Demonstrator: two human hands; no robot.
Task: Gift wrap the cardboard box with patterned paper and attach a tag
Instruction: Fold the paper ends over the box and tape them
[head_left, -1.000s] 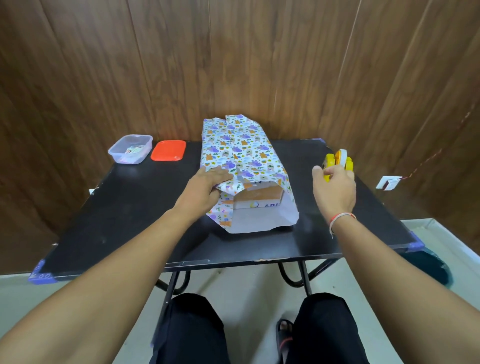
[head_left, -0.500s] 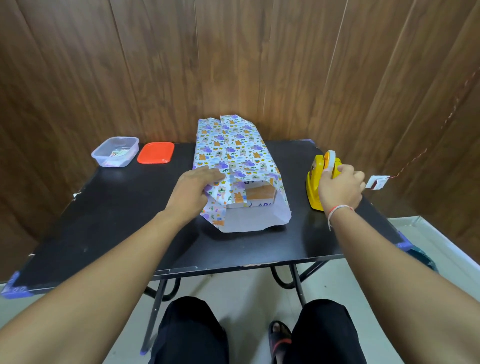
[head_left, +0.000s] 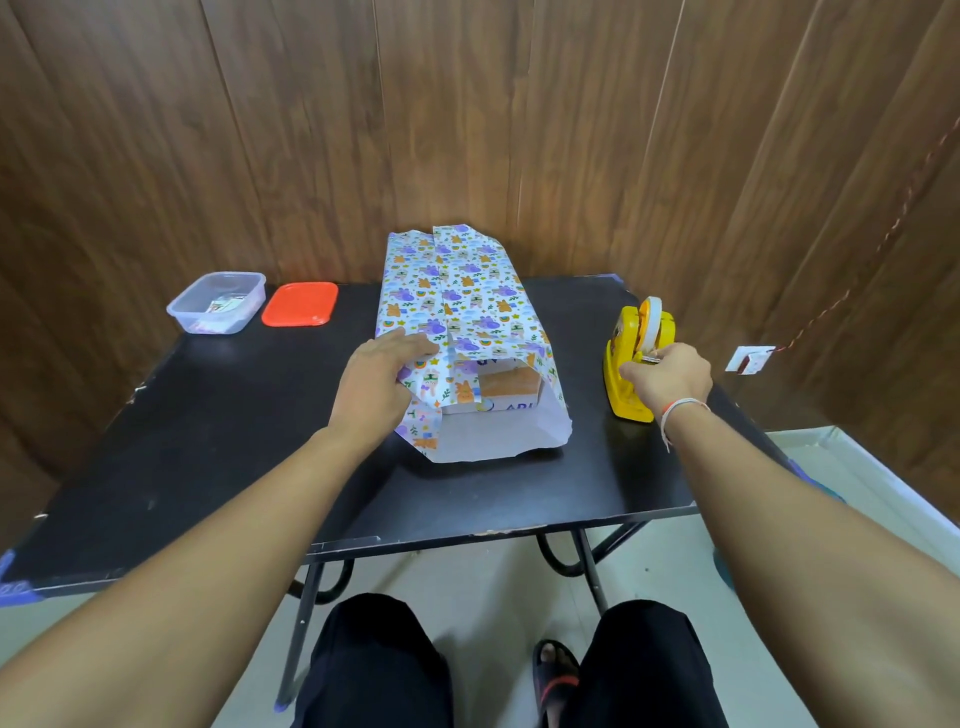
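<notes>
A cardboard box (head_left: 511, 391) lies on the black table (head_left: 234, 441), wrapped lengthwise in white patterned paper (head_left: 457, 296) with purple and orange figures. The near end of the wrap is open, so the box end shows inside. My left hand (head_left: 376, 384) presses the left paper flap down at that open end. A yellow tape dispenser (head_left: 626, 353) stands to the right of the box. My right hand (head_left: 667, 376) rests against the dispenser, its fingertips pinched on the tape end at the cutter.
A clear plastic container (head_left: 218, 301) with small items inside sits at the far left of the table, an orange lid (head_left: 300, 310) beside it. A wooden wall stands right behind the table. A small white tag (head_left: 748, 359) on a string hangs at the right wall.
My right hand has shifted from the top of the dispenser down to its front and pinched the tape end. My left hand stayed on the paper flap.
</notes>
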